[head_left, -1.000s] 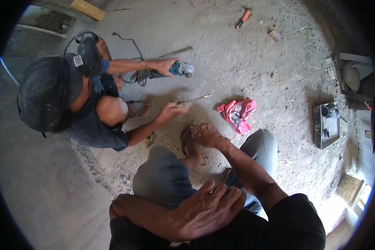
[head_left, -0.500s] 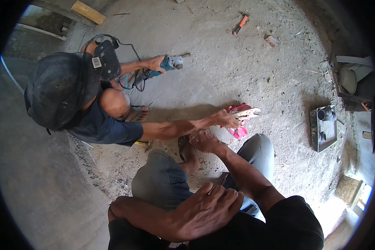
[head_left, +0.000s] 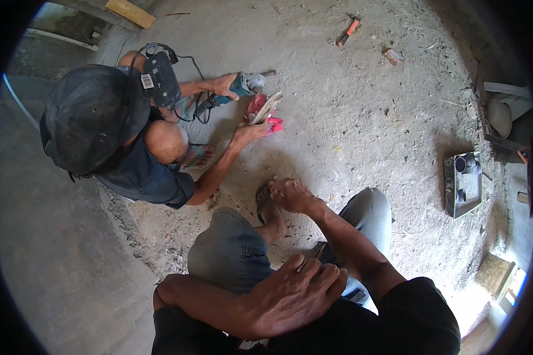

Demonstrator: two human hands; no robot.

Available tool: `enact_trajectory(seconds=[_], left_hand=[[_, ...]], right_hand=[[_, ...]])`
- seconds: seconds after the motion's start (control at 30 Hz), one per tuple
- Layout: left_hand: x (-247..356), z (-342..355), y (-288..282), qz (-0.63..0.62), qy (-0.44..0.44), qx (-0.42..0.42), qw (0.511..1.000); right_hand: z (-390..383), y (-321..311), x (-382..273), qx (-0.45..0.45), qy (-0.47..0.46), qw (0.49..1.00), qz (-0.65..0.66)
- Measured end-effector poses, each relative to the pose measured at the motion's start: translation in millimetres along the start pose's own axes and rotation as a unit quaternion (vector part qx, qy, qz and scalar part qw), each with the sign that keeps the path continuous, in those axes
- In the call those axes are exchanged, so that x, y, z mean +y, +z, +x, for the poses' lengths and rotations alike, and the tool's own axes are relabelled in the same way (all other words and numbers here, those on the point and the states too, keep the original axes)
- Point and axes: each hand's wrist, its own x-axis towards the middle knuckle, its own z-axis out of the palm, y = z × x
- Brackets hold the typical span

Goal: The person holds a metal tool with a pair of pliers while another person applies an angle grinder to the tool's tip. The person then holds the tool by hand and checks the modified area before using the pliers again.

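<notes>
My left hand (head_left: 296, 293) is low in the middle, fingers curled over my lap; what they hold, if anything, is hidden. My right hand (head_left: 287, 195) has bent fingers beside my sandalled foot (head_left: 266, 210), their contents unclear. At upper left a crouching co-worker (head_left: 95, 118) in dark cap and shirt grips a teal angle grinder (head_left: 231, 89) with a black cord. That person's other hand (head_left: 251, 130) holds metal pliers (head_left: 269, 103) together with a red cloth (head_left: 256, 105), just below the grinder's disc.
A tray (head_left: 451, 189) with dark pipe fittings (head_left: 465, 165) lies at right on rough concrete (head_left: 367, 118). An orange-handled tool (head_left: 349, 29) and a small rubble piece (head_left: 392, 56) lie at the top. A wooden board (head_left: 130, 13) is at upper left, another (head_left: 491, 272) at lower right.
The co-worker's lower hand reached right to the red cloth, then drew it back up-left with the pliers toward the grinder. My two hands have stayed nearly in place.
</notes>
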Motion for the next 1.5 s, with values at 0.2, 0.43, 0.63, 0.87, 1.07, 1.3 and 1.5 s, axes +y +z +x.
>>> enact_trajectory(seconds=[0.2, 0.43, 0.63, 0.87, 1.07, 1.3, 1.5], left_hand=[[-1.8, 3.0, -3.3, -0.009, 0.002, -0.004, 1.0], [0.9, 1.9, 6.1, 0.001, -0.011, 0.046, 0.999], [1.8, 0.9, 5.0, -0.005, -0.017, 0.058, 0.998], [3.7, -1.6, 8.3, -0.006, -0.011, 0.049, 0.999], [2.1, -1.8, 9.5, -0.002, -0.005, 0.042, 0.999], [-1.5, 2.0, 5.3, -0.012, 0.005, 0.029, 0.999], [1.8, 5.7, 8.0, -0.017, -0.017, -0.016, 1.0]], right_hand=[[1.0, 3.4, 5.5, 0.023, -0.024, 0.999, 0.011], [-1.8, -4.8, -7.2, -0.009, 0.012, 1.0, -0.001], [-2.6, 4.7, -2.7, -0.003, 0.032, 0.999, 0.009], [-7.1, 4.1, -6.9, -0.008, 0.025, 1.0, 0.009], [-7.3, 7.9, -2.6, 0.005, 0.005, 1.0, 0.012], [-7.4, 4.7, -7.2, -0.005, 0.012, 1.0, 0.002], [-9.3, 7.6, -1.9, -0.005, 0.031, 1.0, 0.004]])
